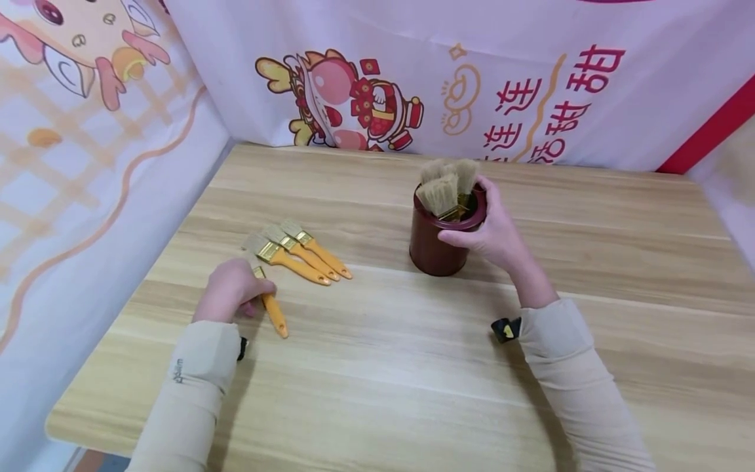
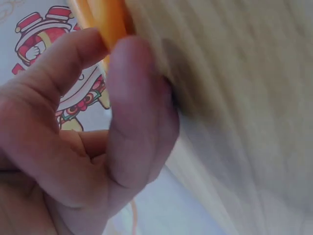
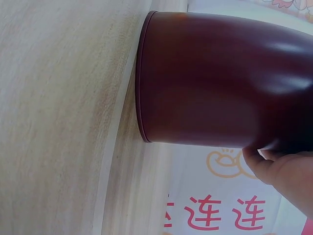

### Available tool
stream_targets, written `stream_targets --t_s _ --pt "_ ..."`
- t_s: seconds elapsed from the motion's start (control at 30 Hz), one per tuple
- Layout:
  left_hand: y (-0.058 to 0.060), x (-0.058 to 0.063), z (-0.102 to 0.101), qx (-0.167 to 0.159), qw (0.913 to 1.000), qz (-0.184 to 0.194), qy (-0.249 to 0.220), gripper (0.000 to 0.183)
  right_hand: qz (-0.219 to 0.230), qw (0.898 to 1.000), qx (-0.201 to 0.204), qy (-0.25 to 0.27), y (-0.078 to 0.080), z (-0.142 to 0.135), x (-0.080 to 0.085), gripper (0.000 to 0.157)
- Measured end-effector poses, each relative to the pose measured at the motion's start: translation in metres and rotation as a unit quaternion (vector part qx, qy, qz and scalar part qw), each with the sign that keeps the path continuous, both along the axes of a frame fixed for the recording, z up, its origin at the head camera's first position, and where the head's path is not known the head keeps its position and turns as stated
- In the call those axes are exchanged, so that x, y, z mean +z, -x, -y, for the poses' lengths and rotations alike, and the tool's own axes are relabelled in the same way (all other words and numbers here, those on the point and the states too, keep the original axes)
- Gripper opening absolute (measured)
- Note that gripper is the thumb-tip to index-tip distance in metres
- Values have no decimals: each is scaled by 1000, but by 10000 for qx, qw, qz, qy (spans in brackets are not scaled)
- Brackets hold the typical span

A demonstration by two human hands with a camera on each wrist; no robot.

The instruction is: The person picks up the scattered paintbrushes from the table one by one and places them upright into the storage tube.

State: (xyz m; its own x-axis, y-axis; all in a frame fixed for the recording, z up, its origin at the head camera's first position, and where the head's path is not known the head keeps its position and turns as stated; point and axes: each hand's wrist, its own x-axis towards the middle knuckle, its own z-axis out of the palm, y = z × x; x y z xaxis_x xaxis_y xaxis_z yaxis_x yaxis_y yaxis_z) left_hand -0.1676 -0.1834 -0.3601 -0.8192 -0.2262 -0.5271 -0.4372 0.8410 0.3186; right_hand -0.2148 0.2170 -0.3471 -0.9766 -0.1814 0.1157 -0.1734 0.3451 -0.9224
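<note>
On the left of the table, my left hand [image 1: 232, 288] pinches a small paintbrush [image 1: 274, 314] by its orange handle, and its bristles are hidden behind the hand. In the left wrist view, thumb and fingers meet at that orange handle [image 2: 113, 22]. Three paintbrushes [image 1: 303, 264] with orange handles lie side by side just beyond this hand. My right hand [image 1: 495, 229] holds the rim of a dark red-brown round pot [image 1: 438, 246], thumb toward me and fingers around the far right side. Several paintbrushes [image 1: 442, 190] stand in the pot, bristles up.
The wood-grain table [image 1: 377, 367] runs back to a printed cloth [image 1: 248, 98] with cartoon figures and red lettering. Another printed cloth [image 1: 88, 170] hangs along the left side. A black strap [image 1: 506, 329] shows at my right wrist.
</note>
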Motion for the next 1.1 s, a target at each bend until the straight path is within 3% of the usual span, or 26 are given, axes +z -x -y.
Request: stream_targets --t_s 0.17,0.37,0.57,0.77,0.93,1.1 --pt "-4 -2 6 85 9993 -18 -355 28 -63 9999 26 -79 3 1 -2 103" --pt "-6 4 8 123 9991 -151 -375 27 46 10000 31 3 2 2 -2 104" --pt "-5 11 -10 -28 9955 -932 -182 31 -6 10000 -15 -22 1 -1 -2 105" --pt "-4 10 -39 64 9869 -1591 -251 29 -52 10000 -37 44 1 -2 -3 105" --pt "-11 8 -67 -68 9719 -2321 -391 24 -84 9999 -46 132 1 -1 -4 105" --pt "-18 15 -99 -492 9403 -3324 -544 15 -91 9997 -81 203 -1 -1 -5 106"
